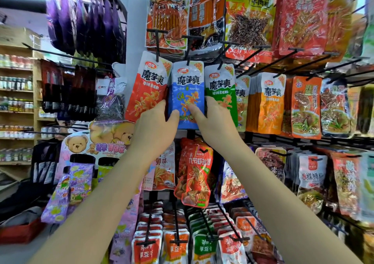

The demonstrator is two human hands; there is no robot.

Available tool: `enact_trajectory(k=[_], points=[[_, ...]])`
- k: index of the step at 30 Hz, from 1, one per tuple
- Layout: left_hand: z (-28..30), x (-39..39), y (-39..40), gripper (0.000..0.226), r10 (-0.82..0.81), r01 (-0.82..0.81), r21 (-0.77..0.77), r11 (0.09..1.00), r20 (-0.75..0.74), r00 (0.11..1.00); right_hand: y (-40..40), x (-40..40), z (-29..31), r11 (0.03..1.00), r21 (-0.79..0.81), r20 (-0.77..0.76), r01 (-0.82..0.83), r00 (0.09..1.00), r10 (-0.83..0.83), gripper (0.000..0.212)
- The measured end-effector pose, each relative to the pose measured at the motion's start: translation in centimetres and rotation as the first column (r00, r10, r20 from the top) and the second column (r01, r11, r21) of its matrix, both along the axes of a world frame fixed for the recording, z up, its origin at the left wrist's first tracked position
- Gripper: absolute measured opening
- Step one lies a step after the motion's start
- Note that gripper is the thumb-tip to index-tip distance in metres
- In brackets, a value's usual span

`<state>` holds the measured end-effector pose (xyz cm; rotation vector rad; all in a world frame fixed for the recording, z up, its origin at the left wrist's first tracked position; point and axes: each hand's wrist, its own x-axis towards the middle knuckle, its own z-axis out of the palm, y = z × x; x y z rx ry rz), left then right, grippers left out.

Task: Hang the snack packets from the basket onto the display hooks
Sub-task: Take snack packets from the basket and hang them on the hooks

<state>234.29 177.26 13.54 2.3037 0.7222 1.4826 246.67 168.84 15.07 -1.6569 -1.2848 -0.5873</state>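
A blue snack packet hangs on a black display hook in the middle of the rack. My left hand grips its lower left edge, thumb on the front. My right hand holds its lower right edge, thumb pressed on the front. A red packet of the same brand hangs to its left and a green packet to its right. The basket is not in view.
The rack is packed with hanging snack packets above, below and to the right, with bare black hook ends jutting toward me. Purple packets hang upper left. A bear-printed display card sits lower left. Shelves of bottles line the far left.
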Motion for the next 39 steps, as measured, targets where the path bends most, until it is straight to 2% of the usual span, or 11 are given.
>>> enact_trajectory(k=[2,6,9,13,19,23,31,35,39], points=[[0.3,0.1,0.3,0.055,-0.044,0.043,-0.038,0.998,-0.044,0.998,0.1,-0.2,0.2,0.998,-0.028,-0.058,-0.047,0.997,0.046,0.041],[1.0,0.4,0.9,0.019,-0.224,0.224,-0.104,0.969,0.013,0.974,0.3,-0.6,0.7,0.988,-0.124,-0.123,-0.094,0.989,0.079,0.039],[0.9,0.3,1.1,0.021,-0.277,0.280,-0.085,0.956,0.047,0.960,0.3,-0.5,0.9,0.981,-0.154,-0.135,-0.116,0.986,0.095,0.040],[1.0,0.2,1.6,0.022,-0.316,0.324,-0.127,0.938,0.077,0.946,0.1,-0.1,1.4,0.980,-0.110,-0.246,-0.168,0.960,0.137,0.045],[1.8,1.0,1.8,0.039,-0.292,0.275,-0.179,0.945,-0.072,0.954,0.5,-0.2,1.7,0.976,-0.112,-0.296,-0.189,0.943,0.149,0.038],[1.5,1.5,2.0,0.043,-0.253,0.237,-0.122,0.964,-0.135,0.958,0.5,-0.3,1.5,0.977,-0.132,-0.265,-0.166,0.956,0.126,0.039],[0.9,1.2,2.1,0.035,-0.300,0.299,-0.075,0.951,-0.005,0.954,0.3,0.4,1.2,0.977,-0.107,-0.214,-0.182,0.964,0.156,0.037],[0.8,1.1,2.1,0.034,-0.275,0.275,-0.024,0.961,0.002,0.961,0.6,0.5,1.0,0.973,-0.138,-0.192,-0.184,0.969,0.155,0.047],[1.0,0.7,2.5,0.041,-0.300,0.298,-0.058,0.953,-0.018,0.954,0.4,0.8,1.0,0.974,-0.115,-0.183,-0.193,0.968,0.171,0.046]])
